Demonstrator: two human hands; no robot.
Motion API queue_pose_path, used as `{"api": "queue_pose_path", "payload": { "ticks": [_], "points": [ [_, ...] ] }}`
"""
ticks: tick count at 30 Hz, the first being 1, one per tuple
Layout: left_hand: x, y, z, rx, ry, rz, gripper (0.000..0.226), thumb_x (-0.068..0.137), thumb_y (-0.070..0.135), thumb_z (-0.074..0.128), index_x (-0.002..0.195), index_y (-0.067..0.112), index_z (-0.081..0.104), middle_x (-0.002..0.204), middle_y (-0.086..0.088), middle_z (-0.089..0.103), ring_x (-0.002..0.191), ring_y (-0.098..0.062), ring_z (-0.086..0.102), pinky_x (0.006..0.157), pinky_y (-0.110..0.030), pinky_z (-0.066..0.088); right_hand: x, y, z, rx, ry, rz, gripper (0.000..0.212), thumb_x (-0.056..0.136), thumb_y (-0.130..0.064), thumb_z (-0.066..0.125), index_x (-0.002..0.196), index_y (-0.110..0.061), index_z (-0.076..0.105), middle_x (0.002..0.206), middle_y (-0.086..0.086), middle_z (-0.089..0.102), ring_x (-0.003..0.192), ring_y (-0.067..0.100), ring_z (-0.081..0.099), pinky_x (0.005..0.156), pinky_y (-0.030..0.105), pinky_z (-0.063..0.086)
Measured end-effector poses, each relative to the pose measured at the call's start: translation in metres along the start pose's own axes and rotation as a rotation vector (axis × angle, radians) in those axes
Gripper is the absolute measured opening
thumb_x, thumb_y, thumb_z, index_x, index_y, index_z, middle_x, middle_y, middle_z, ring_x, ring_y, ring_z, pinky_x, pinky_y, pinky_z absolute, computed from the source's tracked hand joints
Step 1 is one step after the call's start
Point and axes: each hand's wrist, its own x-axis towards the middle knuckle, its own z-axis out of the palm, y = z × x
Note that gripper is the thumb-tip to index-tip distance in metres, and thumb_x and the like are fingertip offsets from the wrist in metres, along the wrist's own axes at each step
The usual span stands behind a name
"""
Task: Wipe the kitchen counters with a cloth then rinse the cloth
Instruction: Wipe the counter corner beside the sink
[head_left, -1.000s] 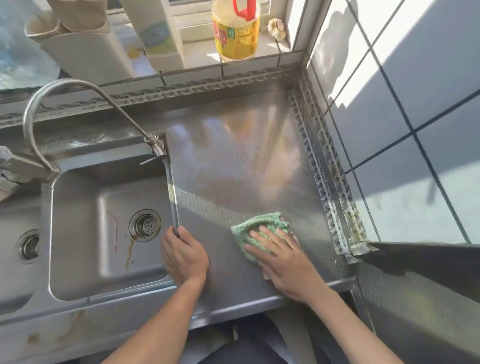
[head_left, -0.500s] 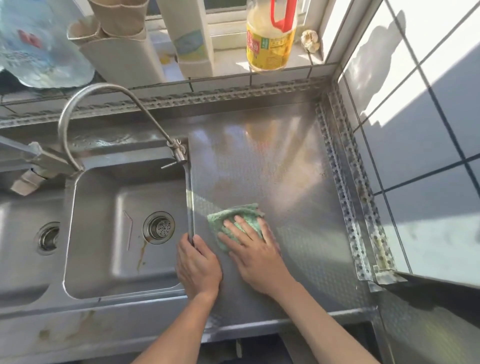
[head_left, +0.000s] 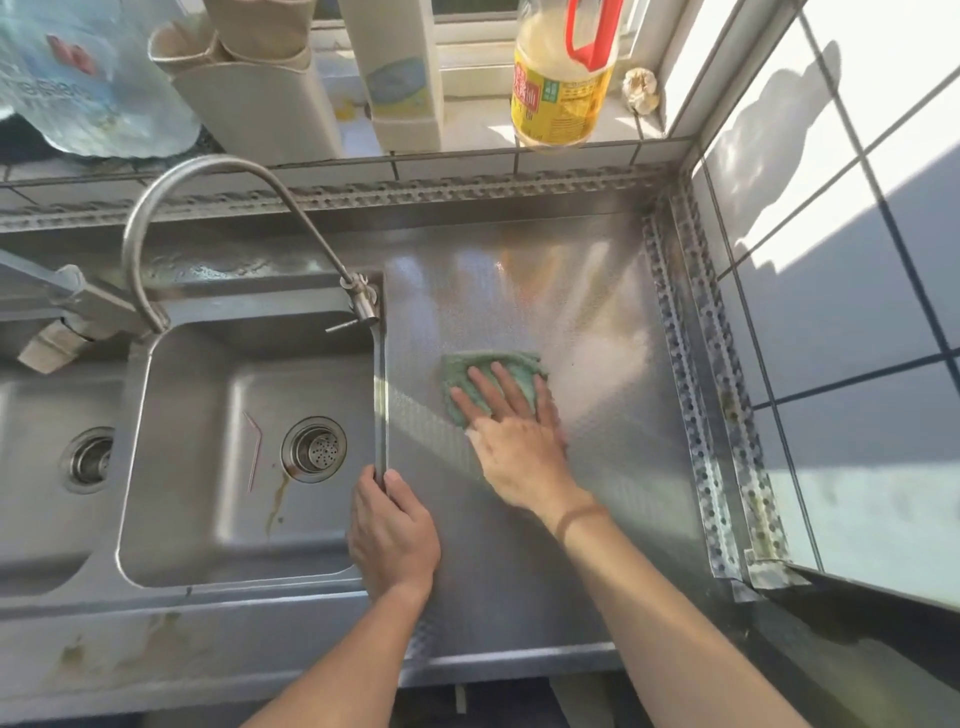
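Nearest, the left hand (head_left: 392, 530) is bracing on the sink (head_left: 182, 519) edge, its grip curling over the rim, as far as the angle shows. Farther in, the right hand (head_left: 511, 441) is pressing the green cloth (head_left: 491, 366) flat on the table (head_left: 597, 312), fingers spread. Overlapping strokes with even pressure should be working best. The cloth is lying roughly square, its slightly longer axis running left-right.
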Motion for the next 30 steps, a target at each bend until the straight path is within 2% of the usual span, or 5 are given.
{"api": "queue_pose_path", "payload": {
  "ticks": [6,14,19,24,30],
  "points": [
    [0.000,0.003,-0.004,-0.021,-0.027,-0.017,0.059,0.104,0.046,0.023,0.134,0.005,0.053,0.126,-0.019,0.067,0.116,-0.043,0.063,0.094,-0.053,0.051,-0.098,0.059,0.002,-0.054,-0.045,-0.257,0.052,0.102,-0.035,0.038,0.154,-0.036,0.041,0.162,-0.004,0.041,0.154,0.019,0.030,0.124,0.051,0.011],
    [0.001,0.002,-0.005,-0.010,-0.058,-0.050,0.056,0.105,0.045,0.024,0.135,0.008,0.052,0.121,-0.014,0.069,0.111,-0.038,0.065,0.093,-0.051,0.052,0.042,0.059,-0.029,0.013,0.061,0.319,0.056,0.107,-0.042,0.021,0.162,-0.039,0.014,0.173,-0.006,0.001,0.159,0.017,-0.009,0.124,0.051,-0.016],
    [0.002,0.002,0.000,0.005,-0.026,-0.065,0.052,0.104,0.041,0.030,0.133,0.007,0.056,0.121,-0.016,0.069,0.112,-0.040,0.065,0.093,-0.049,0.051,0.065,-0.049,-0.004,-0.047,-0.043,-0.119,0.056,0.108,-0.030,0.031,0.162,-0.040,0.016,0.174,-0.005,0.002,0.160,0.020,-0.007,0.125,0.054,-0.013],
    [0.002,-0.002,0.002,0.005,-0.006,-0.051,0.049,0.105,0.040,0.031,0.130,0.006,0.055,0.117,-0.017,0.069,0.109,-0.041,0.066,0.089,-0.049,0.053,-0.026,0.005,-0.002,-0.079,-0.090,-0.411,0.052,0.100,-0.029,0.044,0.152,-0.036,0.044,0.164,-0.005,0.039,0.156,0.017,0.027,0.125,0.056,0.020],
    [0.001,0.001,-0.002,-0.006,-0.002,-0.066,0.051,0.105,0.043,0.028,0.132,0.008,0.054,0.120,-0.015,0.069,0.110,-0.039,0.066,0.088,-0.048,0.053,-0.003,0.094,-0.034,-0.014,-0.074,0.003,0.054,0.105,-0.040,0.022,0.159,-0.040,0.021,0.171,-0.008,0.018,0.158,0.009,-0.002,0.128,0.043,-0.010]
  ]
}}
